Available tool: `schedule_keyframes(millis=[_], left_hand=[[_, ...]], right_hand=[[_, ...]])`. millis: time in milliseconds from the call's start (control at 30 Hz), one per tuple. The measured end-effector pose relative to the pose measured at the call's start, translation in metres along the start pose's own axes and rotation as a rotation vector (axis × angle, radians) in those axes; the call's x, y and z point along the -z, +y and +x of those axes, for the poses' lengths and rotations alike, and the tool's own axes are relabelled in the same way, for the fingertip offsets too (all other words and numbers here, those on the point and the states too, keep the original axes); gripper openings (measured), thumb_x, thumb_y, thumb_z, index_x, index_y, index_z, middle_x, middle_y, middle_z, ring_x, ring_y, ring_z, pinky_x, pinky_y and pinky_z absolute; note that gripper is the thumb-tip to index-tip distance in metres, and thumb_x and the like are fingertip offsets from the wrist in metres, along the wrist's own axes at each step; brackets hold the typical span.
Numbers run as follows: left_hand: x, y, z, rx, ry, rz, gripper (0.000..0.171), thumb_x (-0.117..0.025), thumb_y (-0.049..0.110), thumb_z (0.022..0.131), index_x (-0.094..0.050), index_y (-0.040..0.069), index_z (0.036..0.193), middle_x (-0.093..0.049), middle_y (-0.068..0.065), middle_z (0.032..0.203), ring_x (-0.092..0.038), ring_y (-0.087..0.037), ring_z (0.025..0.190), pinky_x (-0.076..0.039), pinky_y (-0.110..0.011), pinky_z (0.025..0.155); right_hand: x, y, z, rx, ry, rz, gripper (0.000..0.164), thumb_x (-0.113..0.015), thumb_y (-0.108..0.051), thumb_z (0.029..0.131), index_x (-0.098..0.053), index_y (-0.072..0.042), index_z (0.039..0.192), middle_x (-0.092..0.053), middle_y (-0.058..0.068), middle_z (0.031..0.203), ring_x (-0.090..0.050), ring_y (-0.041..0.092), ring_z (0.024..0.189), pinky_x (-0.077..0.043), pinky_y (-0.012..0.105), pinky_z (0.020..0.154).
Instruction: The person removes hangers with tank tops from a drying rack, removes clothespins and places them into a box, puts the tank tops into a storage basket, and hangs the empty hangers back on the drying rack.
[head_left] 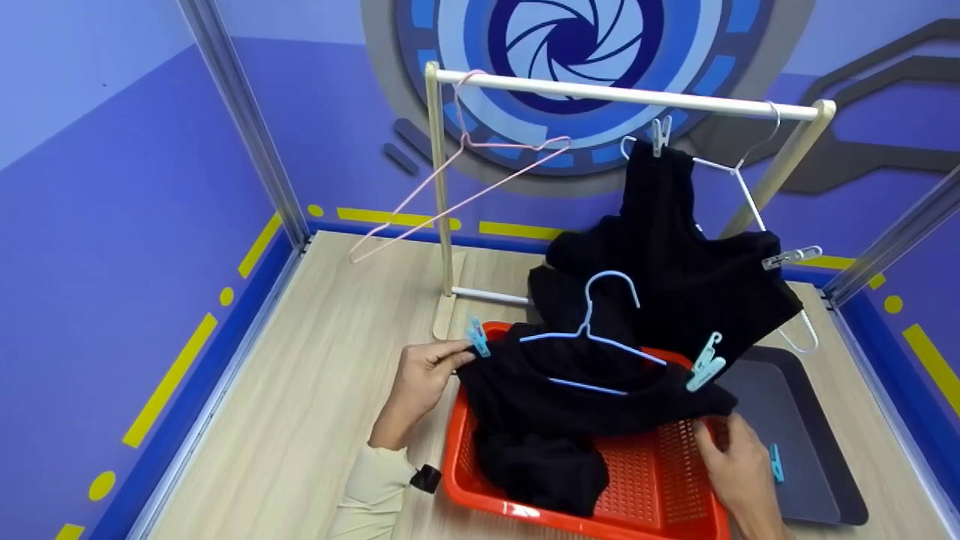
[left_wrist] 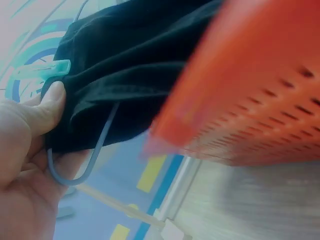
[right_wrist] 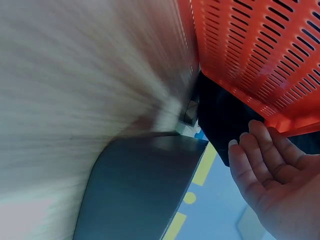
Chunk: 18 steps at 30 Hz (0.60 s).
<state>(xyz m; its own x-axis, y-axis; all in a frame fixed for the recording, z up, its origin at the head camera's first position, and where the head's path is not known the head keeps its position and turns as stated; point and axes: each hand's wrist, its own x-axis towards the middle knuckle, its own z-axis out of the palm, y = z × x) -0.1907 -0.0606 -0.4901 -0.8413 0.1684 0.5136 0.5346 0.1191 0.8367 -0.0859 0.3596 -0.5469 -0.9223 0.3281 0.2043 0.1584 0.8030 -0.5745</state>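
My left hand (head_left: pixel 424 379) pinches one shoulder end of a black shirt (head_left: pixel 577 409); the left wrist view shows the thumb pressed on the cloth beside a rounded hanger end (left_wrist: pixel 75 180). A blue hanger (head_left: pixel 589 330) sits inside the shirt, its hook up through the neckline. Light-blue clothespins stand on both shoulders, a left one (head_left: pixel 477 337) and a right one (head_left: pixel 705 365). By the other sleeve and the basket's right rim is my right hand (head_left: pixel 739 465), its fingers extended and slightly bent, thumb apart. The shirt lies over a red basket (head_left: pixel 585 514).
More black cloth (head_left: pixel 540 472) lies in the basket. Behind stands a rack (head_left: pixel 630 94) with an unloaded pink hanger (head_left: pixel 465 142) and a black garment (head_left: pixel 675 247) clipped on a white hanger (head_left: pixel 750 199). At right, a dark tray (head_left: pixel 810 435) holds a blue clothespin (head_left: pixel 776 463).
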Motion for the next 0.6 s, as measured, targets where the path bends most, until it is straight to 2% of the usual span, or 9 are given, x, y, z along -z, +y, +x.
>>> schedule_keyframes(millis=[133, 300, 433, 600], left_hand=[[-0.0010, -0.0046, -0.0009, 0.012, -0.023, 0.000, 0.015, -0.072, -0.004, 0.082, -0.076, -0.003, 0.096, -0.073, -0.010, 0.094, -0.070, -0.021, 0.084, -0.056, -0.027, 0.069], [-0.0033, -0.0065, -0.0028, 0.004, -0.002, 0.029, 0.015, -0.073, -0.003, 0.081, -0.077, -0.001, 0.096, -0.073, -0.009, 0.093, -0.070, -0.021, 0.083, -0.055, -0.026, 0.067], [-0.0059, -0.0077, -0.0038, 0.006, 0.005, 0.031, 0.015, -0.073, -0.003, 0.081, -0.077, 0.000, 0.096, -0.073, -0.009, 0.094, -0.070, -0.020, 0.088, -0.055, -0.027, 0.075], [-0.0093, -0.0106, -0.0054, 0.012, 0.005, 0.020, 0.015, -0.074, -0.003, 0.080, -0.077, -0.001, 0.095, -0.073, -0.009, 0.093, -0.070, -0.020, 0.088, -0.056, -0.029, 0.077]], right_hand=[[-0.0009, 0.0005, -0.0002, 0.008, 0.012, -0.002, 0.030, -0.059, -0.030, 0.096, -0.056, -0.001, 0.096, -0.058, 0.016, 0.087, -0.058, 0.033, 0.081, -0.044, 0.047, 0.068], [-0.0014, -0.0012, -0.0001, -0.018, 0.007, 0.000, 0.036, -0.058, -0.037, 0.096, -0.059, -0.001, 0.101, -0.061, 0.012, 0.092, -0.057, 0.024, 0.081, -0.045, 0.036, 0.067], [-0.0010, -0.0019, -0.0001, -0.031, 0.006, 0.001, 0.036, -0.058, -0.037, 0.096, -0.058, -0.002, 0.099, -0.061, 0.012, 0.091, -0.057, 0.023, 0.080, -0.045, 0.034, 0.066], [-0.0022, -0.0001, -0.0007, -0.010, 0.028, -0.003, 0.028, -0.061, -0.031, 0.095, -0.058, -0.004, 0.094, -0.059, 0.009, 0.085, -0.055, 0.022, 0.076, -0.043, 0.033, 0.063]])
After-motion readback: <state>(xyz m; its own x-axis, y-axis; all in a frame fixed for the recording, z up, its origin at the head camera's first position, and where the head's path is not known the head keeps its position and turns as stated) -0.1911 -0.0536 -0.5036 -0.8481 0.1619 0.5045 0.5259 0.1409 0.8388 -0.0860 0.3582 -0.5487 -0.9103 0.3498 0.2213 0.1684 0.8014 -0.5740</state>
